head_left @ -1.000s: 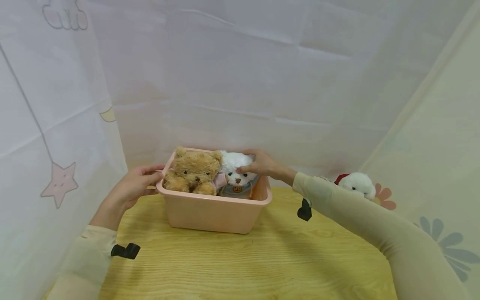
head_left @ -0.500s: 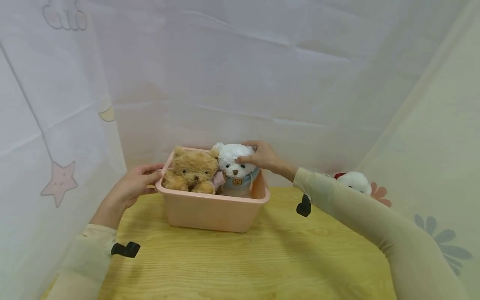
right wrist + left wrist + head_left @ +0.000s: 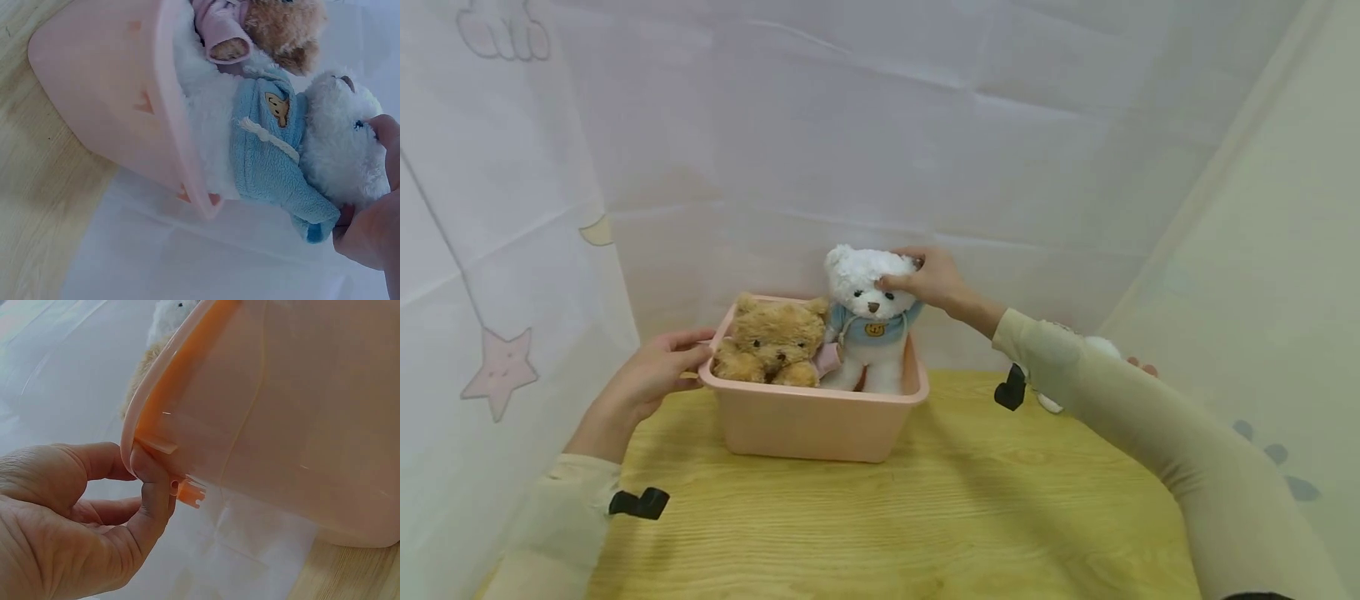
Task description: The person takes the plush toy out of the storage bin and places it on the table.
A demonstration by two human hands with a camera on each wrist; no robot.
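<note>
A pink plastic bin [image 3: 808, 421] stands on the wooden table [image 3: 880, 517]. My left hand [image 3: 655, 375] grips the bin's left rim [image 3: 150, 419], thumb on the outer wall. My right hand [image 3: 928, 279] grips the head of a white teddy bear [image 3: 868, 321] in a blue top [image 3: 269, 144], holding it upright with its legs still inside the bin. A brown teddy bear [image 3: 771, 342] with a pink sleeve [image 3: 219, 28] lies in the bin's left half.
White fabric walls with a star [image 3: 497, 367] and flower prints close in on three sides. Another white plush toy [image 3: 1101, 350] lies at the back right, mostly hidden behind my right forearm. Bare wooden tabletop lies in front of the bin.
My right hand has lifted the white bear from lying low in the bin to upright, its head and body above the rim. The left hand stays on the rim.
</note>
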